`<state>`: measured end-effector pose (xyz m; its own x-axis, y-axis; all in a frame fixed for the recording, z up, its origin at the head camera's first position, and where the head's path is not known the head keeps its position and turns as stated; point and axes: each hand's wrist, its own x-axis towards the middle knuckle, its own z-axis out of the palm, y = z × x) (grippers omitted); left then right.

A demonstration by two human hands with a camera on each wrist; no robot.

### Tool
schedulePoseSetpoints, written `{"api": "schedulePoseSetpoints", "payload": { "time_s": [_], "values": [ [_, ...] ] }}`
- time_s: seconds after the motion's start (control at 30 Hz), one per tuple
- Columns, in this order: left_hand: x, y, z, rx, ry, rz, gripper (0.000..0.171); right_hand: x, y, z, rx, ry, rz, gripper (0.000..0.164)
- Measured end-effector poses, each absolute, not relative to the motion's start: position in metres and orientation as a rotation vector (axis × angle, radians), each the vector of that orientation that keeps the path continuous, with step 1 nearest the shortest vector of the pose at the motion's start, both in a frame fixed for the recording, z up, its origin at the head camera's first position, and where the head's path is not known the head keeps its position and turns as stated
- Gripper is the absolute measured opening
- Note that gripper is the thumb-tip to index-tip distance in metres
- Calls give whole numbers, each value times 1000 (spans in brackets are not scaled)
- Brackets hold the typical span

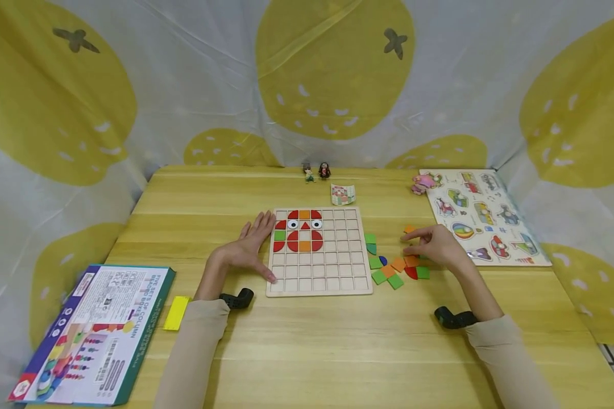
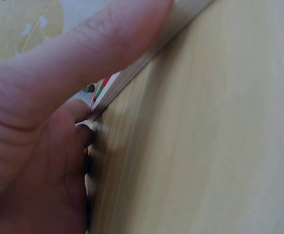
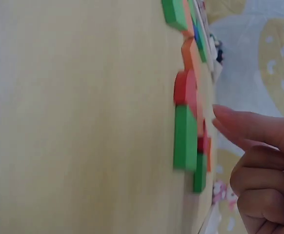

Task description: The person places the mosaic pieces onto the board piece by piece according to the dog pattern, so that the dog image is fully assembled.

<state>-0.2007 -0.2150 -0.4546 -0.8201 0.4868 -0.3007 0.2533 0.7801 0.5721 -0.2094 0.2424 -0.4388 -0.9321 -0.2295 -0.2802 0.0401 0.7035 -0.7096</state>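
My left hand (image 1: 245, 250) lies with fingers spread along the left edge of the wooden grid board (image 1: 332, 286), its thumb touching near the lower left corner. Red, orange and green tiles and two eye tiles (image 1: 316, 224) fill part of the board's upper left. Just above the loose tiles to the right hovers my right hand (image 1: 435, 245). Its thumb and index finger are extended with a gap and no visible piece between them; the other fingers are curled. Below it are a red quarter-round tile (image 1: 411, 272) and a green tile (image 3: 185, 139).
A small pattern card (image 1: 343, 195) lies behind the board, near two figurines (image 1: 324, 170). At right are a picture puzzle board (image 1: 483, 218) and a pink toy (image 1: 423, 182). A printed box (image 1: 97, 335) and a yellow piece (image 1: 177, 313) lie at left.
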Motion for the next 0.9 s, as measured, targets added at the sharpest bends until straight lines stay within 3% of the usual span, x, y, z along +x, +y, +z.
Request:
{"api": "schedulePoseSetpoints", "payload": {
  "time_s": [0.3,0.9],
  "values": [
    [-201,-217,-457,552,2535,744,149,-203,263,-445,-48,2521,-1140,31],
    [-199,-215,-455,548,2536,750,149,-227,231,-452,-68,2477,-1205,31]
  ]
}}
